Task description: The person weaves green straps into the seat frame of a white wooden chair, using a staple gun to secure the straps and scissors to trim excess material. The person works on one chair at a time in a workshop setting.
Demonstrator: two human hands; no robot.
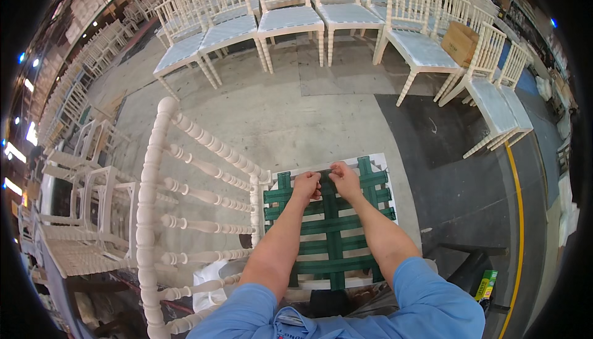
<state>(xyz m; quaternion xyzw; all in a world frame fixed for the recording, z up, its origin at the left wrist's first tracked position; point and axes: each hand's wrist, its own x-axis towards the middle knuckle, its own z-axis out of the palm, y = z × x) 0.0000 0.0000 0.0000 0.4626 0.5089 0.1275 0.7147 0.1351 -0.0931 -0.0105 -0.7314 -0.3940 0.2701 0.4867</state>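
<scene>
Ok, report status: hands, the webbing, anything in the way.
Left hand and right hand both pinching green webbing at chair seat frame's far edge. Chair back lies left. Nothing obstructing.

Both forearms come in from the lower edge, bare below short blue sleeves, and run upward and inward so that they converge near the middle of the view. The left hand [306, 186] is curled into a loose fist, knuckles up, fingers tucked under in a pinch. The right hand [344, 178] sits just beside it, nearly touching, fingers bent and gathered at the tips, thumb toward the left hand. Both wrists are fairly straight, elbows spread wider than the hands.
</scene>
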